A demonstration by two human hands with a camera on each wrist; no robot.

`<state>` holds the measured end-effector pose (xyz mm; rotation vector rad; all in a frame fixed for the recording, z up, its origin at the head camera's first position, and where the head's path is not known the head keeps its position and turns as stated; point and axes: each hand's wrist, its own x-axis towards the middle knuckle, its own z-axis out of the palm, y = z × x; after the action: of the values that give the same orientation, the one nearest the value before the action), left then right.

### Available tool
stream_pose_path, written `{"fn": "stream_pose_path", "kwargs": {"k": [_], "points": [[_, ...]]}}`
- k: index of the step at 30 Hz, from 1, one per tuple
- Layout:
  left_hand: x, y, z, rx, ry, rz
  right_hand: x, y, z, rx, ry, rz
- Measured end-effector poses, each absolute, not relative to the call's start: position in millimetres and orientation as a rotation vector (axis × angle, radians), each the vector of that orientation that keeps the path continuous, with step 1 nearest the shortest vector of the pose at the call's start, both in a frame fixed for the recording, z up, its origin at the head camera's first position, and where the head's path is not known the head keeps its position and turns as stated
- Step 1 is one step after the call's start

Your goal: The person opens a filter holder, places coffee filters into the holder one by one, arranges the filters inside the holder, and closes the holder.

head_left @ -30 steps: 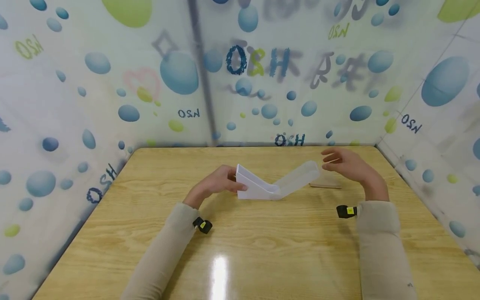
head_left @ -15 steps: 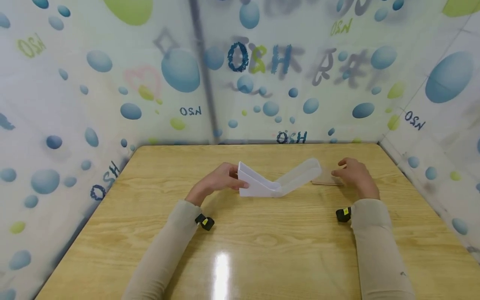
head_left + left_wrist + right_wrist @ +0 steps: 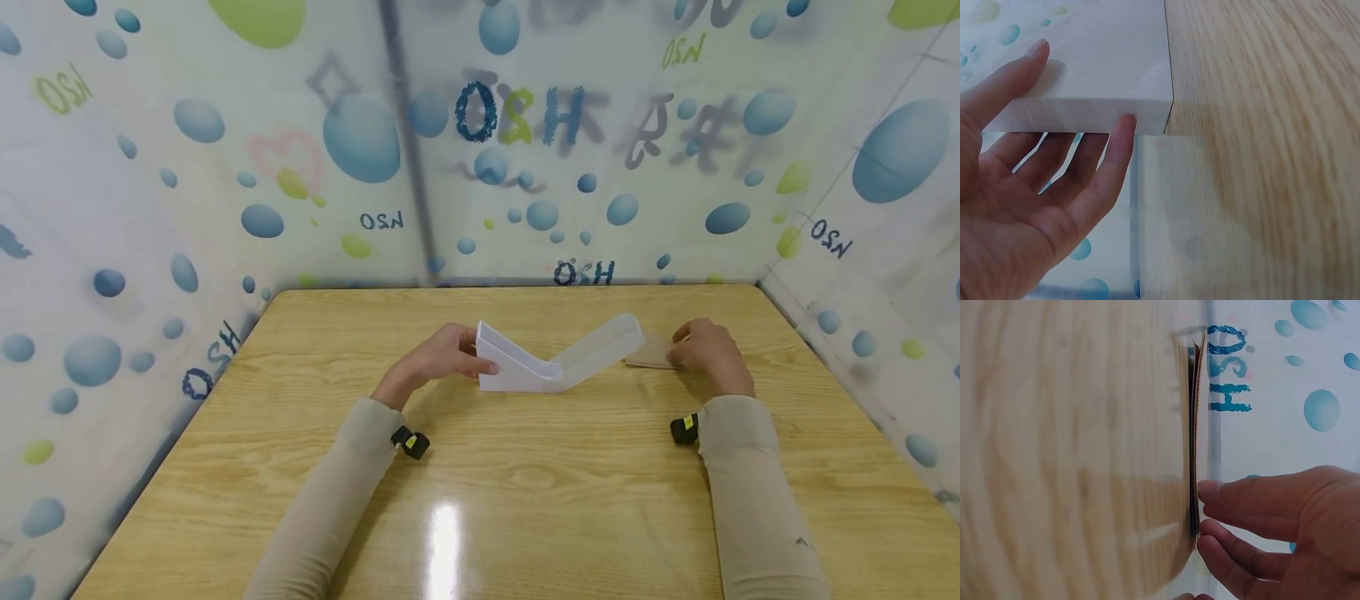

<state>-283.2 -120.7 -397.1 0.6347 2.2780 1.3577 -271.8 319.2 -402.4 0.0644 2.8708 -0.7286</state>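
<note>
Item: white box point(image 3: 504, 371), one, slant-cut along its upper edge, tapering toward the right. The left hand point(image 3: 441, 353) is gripping its tall end: the thumb point(image 3: 1022, 72) is lying over one broad face, one fingertip is pressing the narrow end wall, and the other fingers are passing behind that wall, slightly spread. Whether the base is touching the table is not clear.

Item: translucent section point(image 3: 600, 347), meeting the low end of the white box and angling upward to the right, well apart from the left fingers.

Item: tan flat piece point(image 3: 648, 356), thin, layered at the edge, lying on the wood-grain table point(image 3: 525, 492) just beyond the raised end of the translucent section. The right hand point(image 3: 711, 346) is reaching over its right end, bent fingers grouped closely, tips meeting the upper face; whether they are pinching it or merely touching cannot be told.

Surroundings: beige sleeves point(image 3: 753, 492) are covering both forearms; a patterned wall covering point(image 3: 540, 192) is standing behind.
</note>
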Motion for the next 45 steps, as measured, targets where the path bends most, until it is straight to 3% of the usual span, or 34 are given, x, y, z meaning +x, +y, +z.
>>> {"fn": "stream_pose_path", "kwargs": {"k": [45], "points": [[-283.3,-120.3,-397.8,0.634,2.283,1.345,-274.7,310.7,-401.6,0.048,2.861,-0.735]]}}
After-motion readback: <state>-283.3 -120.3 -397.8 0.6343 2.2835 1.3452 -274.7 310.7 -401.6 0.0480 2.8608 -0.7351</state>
